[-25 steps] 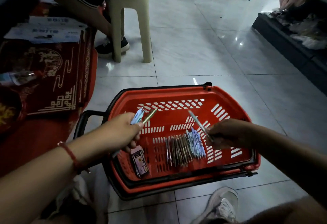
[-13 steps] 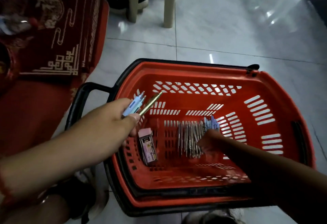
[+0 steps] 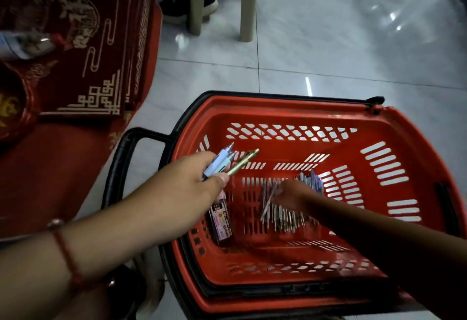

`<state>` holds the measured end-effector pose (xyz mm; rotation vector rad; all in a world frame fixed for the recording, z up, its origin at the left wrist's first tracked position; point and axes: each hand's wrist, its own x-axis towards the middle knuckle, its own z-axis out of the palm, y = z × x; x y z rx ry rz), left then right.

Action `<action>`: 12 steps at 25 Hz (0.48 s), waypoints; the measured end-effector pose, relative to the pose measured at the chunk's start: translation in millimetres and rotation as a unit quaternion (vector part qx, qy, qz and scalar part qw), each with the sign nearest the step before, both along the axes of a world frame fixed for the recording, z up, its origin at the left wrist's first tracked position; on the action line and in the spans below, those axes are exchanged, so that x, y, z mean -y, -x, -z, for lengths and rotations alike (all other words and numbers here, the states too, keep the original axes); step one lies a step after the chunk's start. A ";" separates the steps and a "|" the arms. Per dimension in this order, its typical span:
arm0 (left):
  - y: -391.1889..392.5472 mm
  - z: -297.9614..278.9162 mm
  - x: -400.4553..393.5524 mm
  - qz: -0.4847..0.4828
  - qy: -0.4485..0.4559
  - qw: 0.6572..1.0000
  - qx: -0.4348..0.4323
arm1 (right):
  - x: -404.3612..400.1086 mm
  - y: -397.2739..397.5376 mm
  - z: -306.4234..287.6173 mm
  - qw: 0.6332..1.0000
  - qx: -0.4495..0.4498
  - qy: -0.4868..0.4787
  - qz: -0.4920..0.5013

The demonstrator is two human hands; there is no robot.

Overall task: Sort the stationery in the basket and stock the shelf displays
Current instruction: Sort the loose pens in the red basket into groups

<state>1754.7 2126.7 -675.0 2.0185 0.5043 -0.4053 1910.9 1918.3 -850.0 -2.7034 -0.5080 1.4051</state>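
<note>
A red plastic basket [image 3: 394, 158] with a black handle stands on the tiled floor. A pile of pens [image 3: 285, 215] lies on its bottom, beside a small flat packet [image 3: 222, 223] at the left. My left hand [image 3: 187, 185] hovers over the basket's left rim and grips a few pens [image 3: 228, 163], pale blue ones and a gold one, pointing up and right. My right hand [image 3: 290, 194] reaches down into the pile and pinches a thin grey pen [image 3: 269, 201] lifted at one end.
Red and gold patterned boxes [image 3: 83, 62] are stacked on a red surface at the left. A beige plastic stool's legs [image 3: 247, 3] and another person's dark shoe [image 3: 182, 6] stand on the floor beyond the basket. Pale floor tiles stretch to the right.
My right hand has gone down from above the basket into the pen pile and now lifts one grey pen. The view has tilted down. My left hand keeps its pens.
</note>
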 end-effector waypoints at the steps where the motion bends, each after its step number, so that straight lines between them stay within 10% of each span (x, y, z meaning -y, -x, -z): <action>1: -1.6 0.2 3.1 0.002 0.005 1.000 0.001 | -2.7 2.8 -24.4 0.999 -0.010 -0.042 0.011; 6: -8.1 -7.0 22.0 0.004 0.056 0.998 0.039 | -2.7 32.9 -166.9 0.838 -0.269 -0.349 0.321; 12: -9.4 -35.6 62.2 0.044 0.110 0.989 0.089 | 18.2 63.1 -210.7 0.732 -0.230 -0.444 0.463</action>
